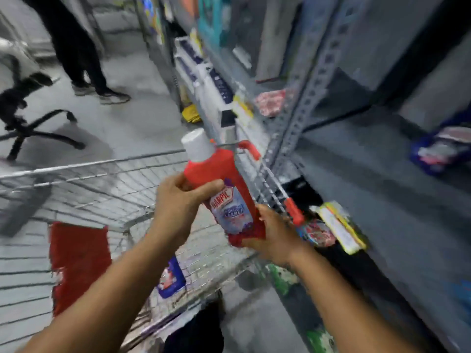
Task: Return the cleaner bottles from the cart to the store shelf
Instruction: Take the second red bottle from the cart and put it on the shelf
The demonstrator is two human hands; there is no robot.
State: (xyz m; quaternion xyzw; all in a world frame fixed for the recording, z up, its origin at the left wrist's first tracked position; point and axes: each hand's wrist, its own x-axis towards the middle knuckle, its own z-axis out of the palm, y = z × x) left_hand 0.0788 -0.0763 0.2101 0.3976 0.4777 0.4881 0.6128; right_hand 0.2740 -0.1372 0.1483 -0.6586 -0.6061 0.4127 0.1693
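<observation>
A red cleaner bottle (pixel 219 174) with a white cap and a blue-white label hangs tilted above the wire cart (pixel 84 189). My left hand (pixel 178 205) grips its middle from the left. My right hand (pixel 272 233) holds its base from below right. Another bottle (pixel 170 276) with a blue label lies in the cart's bottom. The grey metal store shelf (pixel 356 161) stands right of the cart. The picture is blurred by motion.
A red flap (pixel 79 263) hangs inside the cart. Packets (pixel 339 228) lie on a low shelf board, and white bottles (pixel 211 85) line the shelf further back. A person's legs (pixel 84 59) and an office chair base (pixel 38 131) stand on the floor at the left.
</observation>
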